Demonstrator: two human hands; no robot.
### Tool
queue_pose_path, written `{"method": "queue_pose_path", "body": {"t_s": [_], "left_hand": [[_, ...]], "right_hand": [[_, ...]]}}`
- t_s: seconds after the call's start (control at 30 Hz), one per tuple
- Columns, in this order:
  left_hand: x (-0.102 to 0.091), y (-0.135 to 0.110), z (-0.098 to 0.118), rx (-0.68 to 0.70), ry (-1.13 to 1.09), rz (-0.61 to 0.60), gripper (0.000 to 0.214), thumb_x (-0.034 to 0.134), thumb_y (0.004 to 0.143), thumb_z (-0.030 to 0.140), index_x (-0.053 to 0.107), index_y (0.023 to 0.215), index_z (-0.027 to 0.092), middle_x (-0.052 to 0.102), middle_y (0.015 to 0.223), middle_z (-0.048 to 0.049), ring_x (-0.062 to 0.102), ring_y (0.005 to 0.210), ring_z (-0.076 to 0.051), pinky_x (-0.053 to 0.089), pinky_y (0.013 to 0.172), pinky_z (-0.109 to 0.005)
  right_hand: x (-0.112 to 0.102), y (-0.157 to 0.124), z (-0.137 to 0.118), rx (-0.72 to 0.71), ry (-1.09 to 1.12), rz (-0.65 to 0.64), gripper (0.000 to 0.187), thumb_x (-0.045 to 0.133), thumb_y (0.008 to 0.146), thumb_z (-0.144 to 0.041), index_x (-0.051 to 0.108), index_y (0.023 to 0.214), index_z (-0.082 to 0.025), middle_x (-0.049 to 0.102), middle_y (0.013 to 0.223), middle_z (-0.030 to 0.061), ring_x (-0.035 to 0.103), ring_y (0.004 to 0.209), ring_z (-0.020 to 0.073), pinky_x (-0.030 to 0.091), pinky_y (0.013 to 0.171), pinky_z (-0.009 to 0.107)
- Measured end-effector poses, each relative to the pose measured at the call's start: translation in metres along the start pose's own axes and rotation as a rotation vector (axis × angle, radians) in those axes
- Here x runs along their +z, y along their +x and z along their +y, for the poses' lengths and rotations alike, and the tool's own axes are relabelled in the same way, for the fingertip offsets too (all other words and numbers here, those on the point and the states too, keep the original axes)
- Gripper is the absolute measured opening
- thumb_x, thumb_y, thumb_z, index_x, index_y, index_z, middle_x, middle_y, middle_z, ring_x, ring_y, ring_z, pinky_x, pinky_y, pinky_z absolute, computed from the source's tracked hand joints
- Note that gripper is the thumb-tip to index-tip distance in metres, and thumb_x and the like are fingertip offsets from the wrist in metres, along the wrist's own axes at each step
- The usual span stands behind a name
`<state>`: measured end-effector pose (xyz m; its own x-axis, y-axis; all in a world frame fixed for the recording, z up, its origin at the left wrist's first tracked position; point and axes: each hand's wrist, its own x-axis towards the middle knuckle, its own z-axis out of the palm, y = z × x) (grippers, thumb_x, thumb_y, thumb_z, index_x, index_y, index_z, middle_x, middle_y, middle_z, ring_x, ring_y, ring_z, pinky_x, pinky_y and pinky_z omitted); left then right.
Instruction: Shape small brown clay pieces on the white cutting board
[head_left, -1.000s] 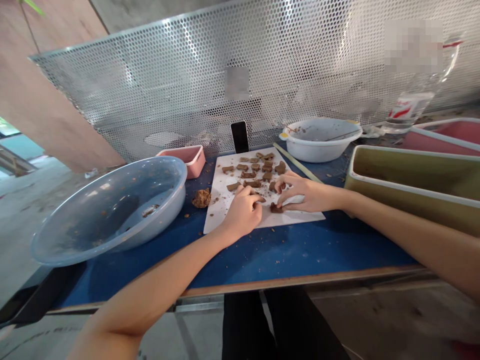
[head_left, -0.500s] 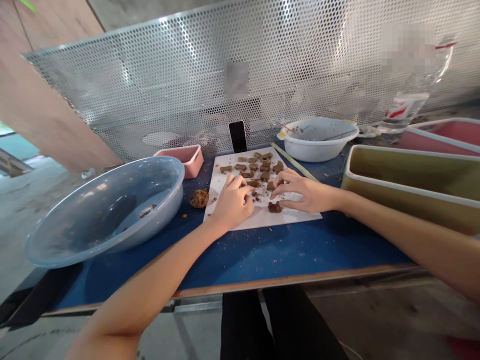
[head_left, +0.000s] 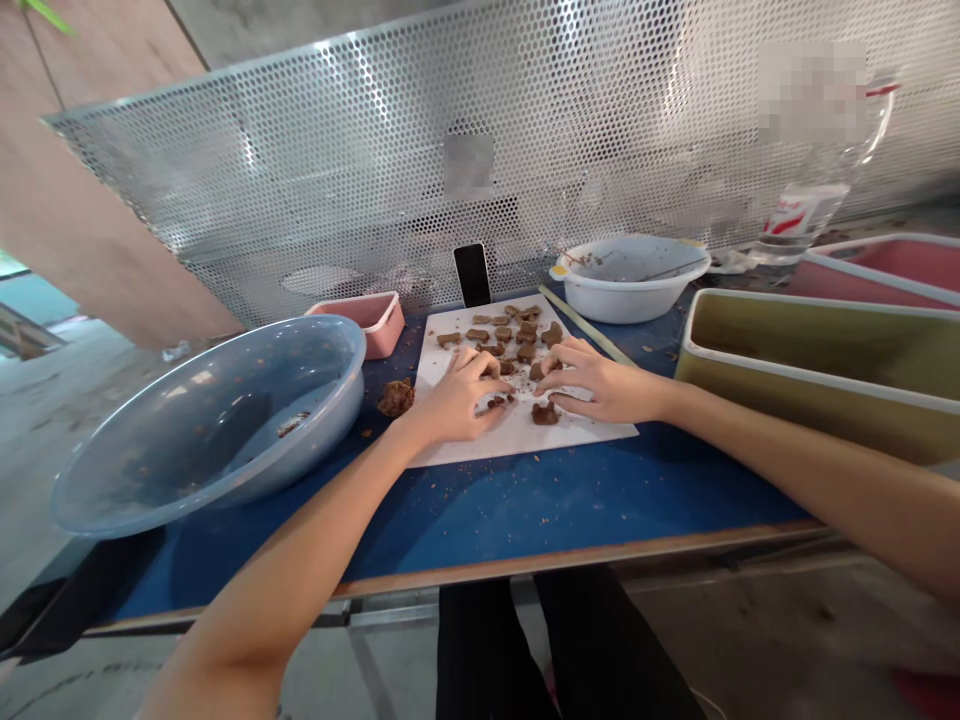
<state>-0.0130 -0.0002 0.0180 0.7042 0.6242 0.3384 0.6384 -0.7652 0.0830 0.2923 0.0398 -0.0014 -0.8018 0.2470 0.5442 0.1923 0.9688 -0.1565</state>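
Observation:
A white board (head_left: 480, 440) lies on the blue table (head_left: 525, 500) with several small brown clay shapes (head_left: 517, 335) on it. My left hand (head_left: 454, 405) rests on the board with its fingers curled, pinching small brown bits (head_left: 496, 402). My right hand (head_left: 596, 385) lies beside it, fingertips pressed on a brown piece (head_left: 538, 370). Another brown piece (head_left: 544, 413) sits just in front of my right hand. A lump of brown clay (head_left: 395, 398) lies on the table left of the board.
A large blue bowl (head_left: 217, 420) stands at the left, a pink box (head_left: 367, 315) behind it. A black phone (head_left: 472, 275) leans on the perforated metal screen (head_left: 450, 150). A white basin (head_left: 630, 280), a stick (head_left: 585, 325), an olive tub (head_left: 817, 360) and a bottle (head_left: 810, 210) are at the right.
My left hand slid forward over the board, then drew back a little onto the small bits. My right hand stayed near the same piece, shifting slightly left.

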Motion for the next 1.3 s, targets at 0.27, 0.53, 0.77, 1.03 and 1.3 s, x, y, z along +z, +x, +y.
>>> {"method": "queue_pose_path", "body": {"t_s": [0.27,0.53,0.77,1.03,1.3], "left_hand": [[-0.018,-0.001,-0.008,0.059,0.131,-0.156,0.018,0.077,0.092,0.018,0.081,0.109,0.021,0.059,0.132,-0.0142,0.047,0.133,-0.036,0.044,0.122,-0.056],[-0.002,0.000,-0.023,0.047,-0.030,-0.067,0.008,0.083,0.094,0.025,0.079,0.101,0.021,0.064,0.117,-0.0120,0.052,0.121,-0.033,0.049,0.114,-0.056],[0.012,0.005,-0.005,-0.044,-0.391,0.146,0.015,0.084,0.097,0.039,0.082,0.101,0.025,0.074,0.116,-0.0082,0.064,0.115,-0.029,0.051,0.111,-0.054],[0.025,0.008,0.033,-0.169,-0.691,0.319,0.034,0.079,0.099,0.057,0.086,0.094,0.025,0.073,0.112,-0.0090,0.069,0.111,-0.027,0.055,0.105,-0.050],[0.024,0.005,0.035,-0.155,-0.724,0.344,0.039,0.062,0.111,0.052,0.082,0.096,0.023,0.072,0.118,-0.0113,0.069,0.116,-0.028,0.055,0.110,-0.054]], "right_hand": [[0.000,0.000,-0.001,0.005,0.002,-0.022,0.023,0.058,0.111,-0.030,0.076,0.123,-0.022,0.062,0.119,0.0115,0.055,0.115,0.0273,0.047,0.108,0.048],[0.000,0.000,-0.002,0.010,-0.021,-0.023,0.023,0.058,0.110,-0.029,0.076,0.124,-0.023,0.062,0.120,0.0116,0.056,0.117,0.0279,0.049,0.110,0.050],[0.001,0.004,-0.017,0.058,-0.026,0.120,0.033,0.069,0.107,-0.034,0.068,0.140,-0.028,0.064,0.125,0.0120,0.063,0.120,0.0297,0.056,0.111,0.051],[0.008,0.011,-0.037,-0.129,-0.027,0.243,0.032,0.070,0.107,-0.021,0.070,0.138,-0.025,0.076,0.113,0.0083,0.073,0.103,0.0240,0.063,0.095,0.042],[0.005,0.013,-0.040,-0.083,-0.045,0.292,0.028,0.063,0.110,-0.019,0.072,0.136,-0.025,0.079,0.116,0.0084,0.075,0.104,0.0240,0.066,0.093,0.042]]}}
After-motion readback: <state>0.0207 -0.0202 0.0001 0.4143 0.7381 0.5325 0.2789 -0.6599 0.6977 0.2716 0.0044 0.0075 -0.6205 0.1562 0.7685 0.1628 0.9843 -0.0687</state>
